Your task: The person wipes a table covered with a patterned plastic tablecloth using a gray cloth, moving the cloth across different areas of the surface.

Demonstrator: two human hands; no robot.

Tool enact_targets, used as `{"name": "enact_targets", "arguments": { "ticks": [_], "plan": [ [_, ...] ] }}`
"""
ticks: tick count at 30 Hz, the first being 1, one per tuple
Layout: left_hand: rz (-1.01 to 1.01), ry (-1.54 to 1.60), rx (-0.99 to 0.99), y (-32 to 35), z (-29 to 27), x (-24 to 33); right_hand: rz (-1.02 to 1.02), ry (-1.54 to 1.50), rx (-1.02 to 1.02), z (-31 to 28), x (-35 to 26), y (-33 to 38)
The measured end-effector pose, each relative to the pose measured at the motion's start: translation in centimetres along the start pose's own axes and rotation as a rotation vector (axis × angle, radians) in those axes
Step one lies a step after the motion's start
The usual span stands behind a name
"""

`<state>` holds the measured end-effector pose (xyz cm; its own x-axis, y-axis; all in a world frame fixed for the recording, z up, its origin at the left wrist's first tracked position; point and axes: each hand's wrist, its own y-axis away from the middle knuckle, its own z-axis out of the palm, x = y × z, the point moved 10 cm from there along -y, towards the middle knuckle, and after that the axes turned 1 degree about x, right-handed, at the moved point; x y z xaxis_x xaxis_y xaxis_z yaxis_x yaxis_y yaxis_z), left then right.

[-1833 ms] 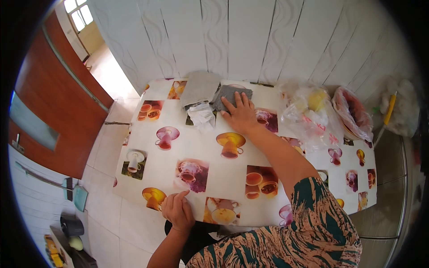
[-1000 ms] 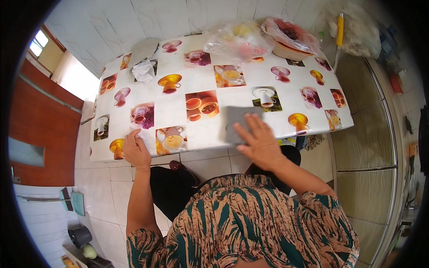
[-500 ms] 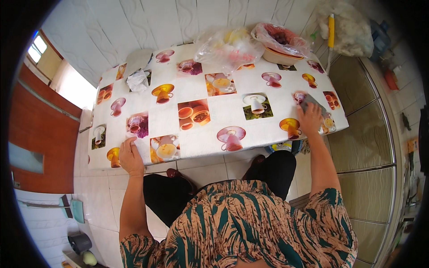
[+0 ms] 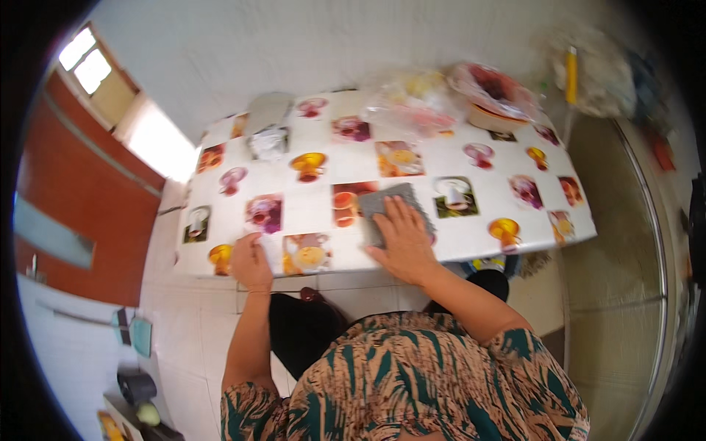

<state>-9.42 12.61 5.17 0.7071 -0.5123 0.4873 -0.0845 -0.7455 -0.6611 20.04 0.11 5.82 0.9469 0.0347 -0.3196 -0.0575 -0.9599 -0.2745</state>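
My right hand (image 4: 403,241) lies flat with fingers stretched over a grey cloth (image 4: 381,209), pressing it onto the patterned tablecloth (image 4: 309,204) near the middle of the table's front half. The cloth shows beyond the fingertips and along both sides of the hand. At the front edge, toward the left, my left hand (image 4: 251,263) is closed with its fingers curled on the tablecloth's edge. The tablecloth is white, printed with cups and saucers in yellow, pink and brown.
A crumpled white plastic bag (image 4: 268,144) lies near a flat grey piece (image 4: 269,110) at the back left. Along the back right stand a clear bag with pale contents (image 4: 415,99) and a bag-lined bowl (image 4: 494,117). Tall cabinet panels (image 4: 610,220) flank the table's right side.
My right hand has swept the grey cloth leftward from the table's right end to its middle. The left hand stays at the front edge. The whole view has shifted somewhat.
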Motion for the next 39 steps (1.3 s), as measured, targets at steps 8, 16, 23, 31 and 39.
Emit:
{"name": "enact_targets", "arguments": {
  "ticks": [8, 16, 23, 31, 39],
  "plan": [
    [-0.010, -0.063, -0.021, -0.6, -0.1, 1.9, -0.040, 0.086, 0.064, -0.7, 0.1, 0.8],
    [-0.020, -0.059, 0.002, -0.3, -0.4, 1.3, -0.051, 0.109, 0.046, -0.6, -0.2, 0.7],
    [-0.027, -0.056, -0.003, -0.3, -0.1, 1.4, -0.061, 0.118, 0.063, -0.7, -0.1, 0.7],
    [-0.044, -0.065, -0.010, -0.3, -0.3, 1.4, -0.063, 0.122, 0.062, -0.9, -0.4, 0.8],
    [-0.015, -0.078, 0.012, -0.4, -0.4, 1.6, -0.024, 0.148, 0.066, -0.3, 0.3, 0.6]
  ]
}}
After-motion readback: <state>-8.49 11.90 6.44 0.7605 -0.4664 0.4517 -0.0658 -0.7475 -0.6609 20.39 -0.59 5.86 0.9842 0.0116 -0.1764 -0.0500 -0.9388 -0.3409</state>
